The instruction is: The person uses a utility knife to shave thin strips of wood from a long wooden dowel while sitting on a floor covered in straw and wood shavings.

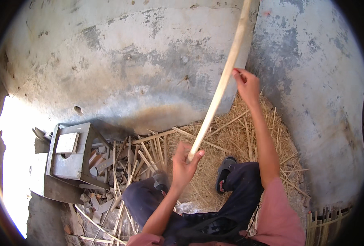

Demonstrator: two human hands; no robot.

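Nearest to camera: pink sleeves at the bottom edge and knees in dark trousers (231,192), person sitting. Left hand (185,163) is closed around the lower end of a long pale bamboo strip (221,84), thumb and fingers wrapped on it, approx. above the left knee. Right hand (246,83) is higher up w/ arm stretched, fingers pinching the same strip at about its middle. Strip goes up diagonally from left hand, past the right hand, and out of top edge, slightly bent. Under the hands and around the dark sandals (225,172) lies a pile of thin straw-coloured shavings (235,135) on the ground. Left of the legs are loose split bamboo slats (143,158), then a small grey wooden stool (71,151). Behind everything, a stained grey plaster wall (141,61).
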